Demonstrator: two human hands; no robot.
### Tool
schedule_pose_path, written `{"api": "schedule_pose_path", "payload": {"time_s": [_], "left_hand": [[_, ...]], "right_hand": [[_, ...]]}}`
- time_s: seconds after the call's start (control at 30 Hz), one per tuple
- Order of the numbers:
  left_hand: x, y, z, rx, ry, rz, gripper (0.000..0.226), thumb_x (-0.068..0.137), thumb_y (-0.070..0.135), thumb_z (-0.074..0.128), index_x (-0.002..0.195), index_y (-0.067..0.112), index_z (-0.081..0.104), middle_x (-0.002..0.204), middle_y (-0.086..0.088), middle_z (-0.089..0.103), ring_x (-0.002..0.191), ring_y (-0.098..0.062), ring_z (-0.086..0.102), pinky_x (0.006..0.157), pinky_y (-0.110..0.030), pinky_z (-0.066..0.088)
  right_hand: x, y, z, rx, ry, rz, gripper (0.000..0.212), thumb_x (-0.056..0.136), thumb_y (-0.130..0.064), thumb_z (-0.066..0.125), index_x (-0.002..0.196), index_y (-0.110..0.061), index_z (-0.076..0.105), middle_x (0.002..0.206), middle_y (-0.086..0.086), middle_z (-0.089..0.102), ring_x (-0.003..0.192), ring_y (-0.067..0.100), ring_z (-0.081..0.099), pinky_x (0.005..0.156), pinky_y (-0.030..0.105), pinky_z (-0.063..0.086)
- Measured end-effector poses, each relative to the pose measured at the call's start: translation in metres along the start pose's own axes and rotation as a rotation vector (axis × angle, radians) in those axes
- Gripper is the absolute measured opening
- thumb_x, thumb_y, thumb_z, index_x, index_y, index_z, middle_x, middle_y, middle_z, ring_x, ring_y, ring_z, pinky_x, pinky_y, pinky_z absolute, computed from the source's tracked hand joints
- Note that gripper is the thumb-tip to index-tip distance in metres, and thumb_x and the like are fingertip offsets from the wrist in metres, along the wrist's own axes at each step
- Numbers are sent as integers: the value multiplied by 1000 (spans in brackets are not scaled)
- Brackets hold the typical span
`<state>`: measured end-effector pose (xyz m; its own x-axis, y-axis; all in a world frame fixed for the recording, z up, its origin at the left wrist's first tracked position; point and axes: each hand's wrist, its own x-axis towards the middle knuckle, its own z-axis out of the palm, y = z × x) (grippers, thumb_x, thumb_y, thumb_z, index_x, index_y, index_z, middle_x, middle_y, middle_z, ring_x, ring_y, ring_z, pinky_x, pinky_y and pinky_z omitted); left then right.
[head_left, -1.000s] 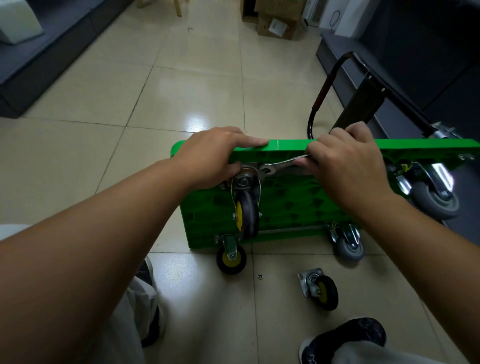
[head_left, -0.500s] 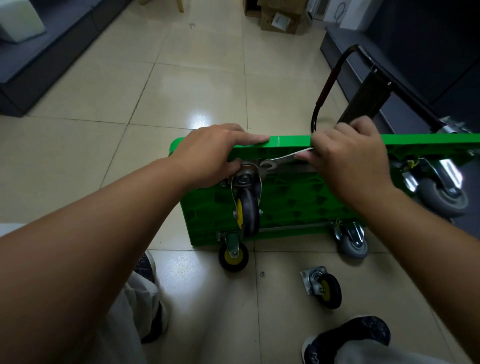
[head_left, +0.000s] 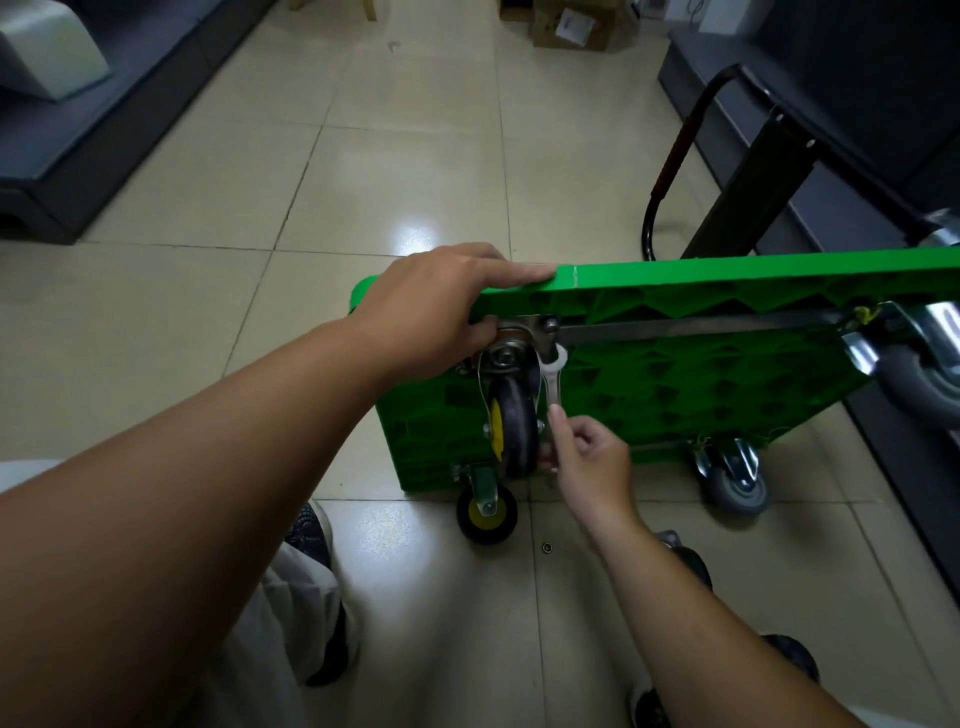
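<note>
A green plastic platform cart (head_left: 701, 374) stands on its side on the tiled floor, underside towards me. My left hand (head_left: 436, 306) grips its upper left edge, fingers over the top and thumb on the underside by a caster plate. A black caster with a yellow hub (head_left: 511, 426) is mounted there. A silver wrench (head_left: 551, 384) hangs almost vertical, its head on a bolt at the plate's lower right. My right hand (head_left: 587, 457) pinches the wrench's lower end.
Another yellow-hub caster (head_left: 485, 512) and a grey caster (head_left: 735, 480) sit at the cart's bottom edge; a large grey caster (head_left: 924, 384) is at right. A small nut (head_left: 546, 546) lies on the floor. The black folded handle (head_left: 670, 166) leans behind. Dark platforms flank both sides.
My right hand has swung the wrench from nearly horizontal at the cart's top edge down to nearly vertical beside the caster. My left hand has stayed on the edge.
</note>
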<state>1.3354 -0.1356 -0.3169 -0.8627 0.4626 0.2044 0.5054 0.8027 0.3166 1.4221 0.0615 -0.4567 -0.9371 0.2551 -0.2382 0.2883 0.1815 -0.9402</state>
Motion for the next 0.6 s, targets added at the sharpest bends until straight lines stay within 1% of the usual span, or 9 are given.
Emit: {"api": "schedule_pose_path", "payload": {"time_s": [0.07, 0.17, 0.23, 0.27, 0.33, 0.4, 0.43, 0.5, 0.6], "left_hand": [[0, 1, 0, -1, -4, 1, 68, 92, 22, 65, 146, 56, 42, 129, 15, 59, 105, -14, 56, 68, -29, 31], [1, 1, -1, -8, -8, -1, 68, 93, 22, 66, 146, 55, 41, 130, 13, 59, 105, -15, 56, 69, -30, 32], [1, 0, -1, -14, -12, -4, 68, 92, 22, 67, 146, 55, 42, 129, 12, 60, 105, -17, 56, 71, -31, 35], [1, 0, 0, -18, -17, -5, 68, 92, 22, 67, 146, 55, 41, 129, 12, 60, 105, -18, 57, 72, -31, 35], [0, 0, 0, -23, -19, -2, 69, 92, 21, 67, 146, 55, 41, 129, 11, 60, 106, -18, 57, 72, -32, 36], [-1, 0, 1, -22, -17, 7, 69, 92, 21, 66, 147, 54, 41, 129, 12, 60, 106, -18, 58, 72, -31, 36], [0, 0, 1, -22, -15, 11, 69, 92, 21, 67, 147, 54, 41, 129, 12, 60, 106, -18, 58, 72, -31, 36], [0, -1, 3, -20, -12, 13, 69, 92, 21, 67, 147, 54, 41, 129, 12, 60, 107, -18, 58, 72, -31, 37], [1, -3, 4, -20, -8, 12, 70, 91, 21, 67, 146, 55, 42, 130, 12, 60, 108, -18, 58, 73, -31, 37]], "right_hand": [[2, 7, -26, -113, 45, -71, 32, 96, -37, 64, 77, -12, 61, 63, -1, 61, 60, 13, 60, 55, 23, 45], [9, -3, -75, -479, 53, -266, 32, 91, -42, 67, 75, -15, 57, 65, 0, 56, 64, 21, 53, 57, 31, 41], [12, -31, -100, -722, 13, -450, 32, 88, -45, 67, 77, -18, 55, 67, -3, 54, 70, 23, 50, 60, 32, 40], [13, -49, -107, -840, 7, -555, 31, 88, -45, 67, 77, -19, 54, 68, -4, 52, 72, 22, 48, 62, 32, 38], [15, -89, -110, -1040, 50, -796, 30, 88, -45, 66, 79, -20, 54, 68, -4, 50, 70, 20, 45, 69, 31, 33], [19, -125, -107, -1207, 110, -1004, 31, 90, -44, 67, 79, -16, 56, 66, 1, 55, 63, 21, 49, 73, 32, 34], [23, -140, -105, -1292, 131, -1069, 32, 91, -43, 67, 79, -15, 57, 67, 5, 59, 62, 24, 52, 74, 35, 36], [28, -161, -100, -1458, 145, -1113, 33, 93, -44, 64, 84, -13, 60, 74, 9, 65, 67, 27, 58, 78, 40, 38], [31, -176, -90, -1616, 143, -1184, 35, 95, -47, 60, 87, -13, 59, 77, 9, 67, 69, 28, 59, 80, 41, 36]]}}
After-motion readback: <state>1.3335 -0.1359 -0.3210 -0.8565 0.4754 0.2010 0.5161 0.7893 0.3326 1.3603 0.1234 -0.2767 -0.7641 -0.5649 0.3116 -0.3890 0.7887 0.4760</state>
